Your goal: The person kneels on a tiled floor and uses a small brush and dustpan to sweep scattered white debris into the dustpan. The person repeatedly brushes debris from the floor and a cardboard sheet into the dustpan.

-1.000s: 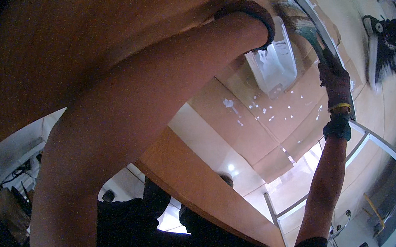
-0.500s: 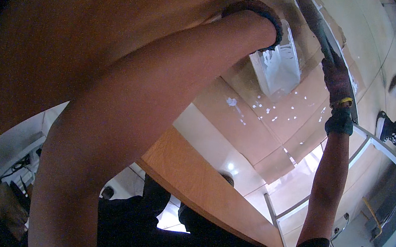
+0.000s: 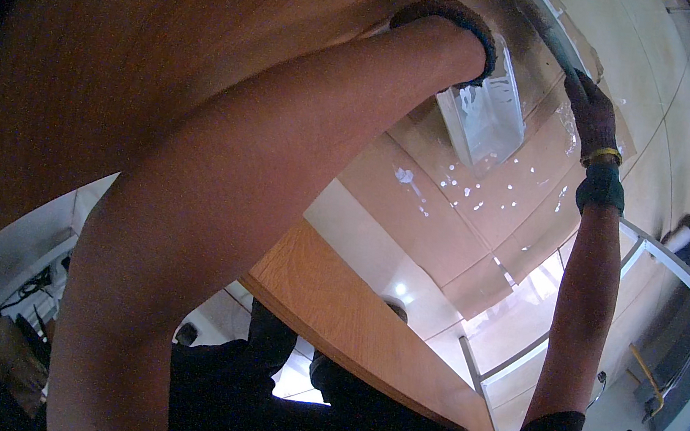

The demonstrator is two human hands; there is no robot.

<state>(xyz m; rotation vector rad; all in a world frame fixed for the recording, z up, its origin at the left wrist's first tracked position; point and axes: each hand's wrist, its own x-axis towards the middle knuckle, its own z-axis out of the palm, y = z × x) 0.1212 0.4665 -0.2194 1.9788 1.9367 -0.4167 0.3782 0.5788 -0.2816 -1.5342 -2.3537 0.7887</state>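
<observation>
- Two arms are stretched toward the glossy tiled surface (image 3: 447,219), and that reach is where I'd expect trouble: stretched that far, a grip tires quickly.
- The right hand (image 3: 590,116), in a dark glove with a yellow band at the cuff, is closed around a long slim tool (image 3: 552,39). The tool runs up and to the left from the fist, along the pale tiles near the edge of the wooden panel (image 3: 124,63). The blade end is blurred, so I cannot tell what kind of tool it is.
- If that fist loosens, the tool could slide out of the glove and drop. A slip sideways could instead scrape the shiny tile or nick the wood.
- The left hand is hidden. Only the bare left forearm (image 3: 278,208) and a dark wristband (image 3: 460,24) show, with the wrist pressed close to the wooden panel. Whether the fingers are spread or curled, or hold anything, I cannot tell.
- A clear plastic piece (image 3: 484,116) sits just below that wrist, between the two arms. Being so close, a jolt from either arm might knock it.
- The right arm is nearly straight, elbow locked, dark sleeve at the shoulder. The left is bent, its forearm crossing most of the view.
</observation>
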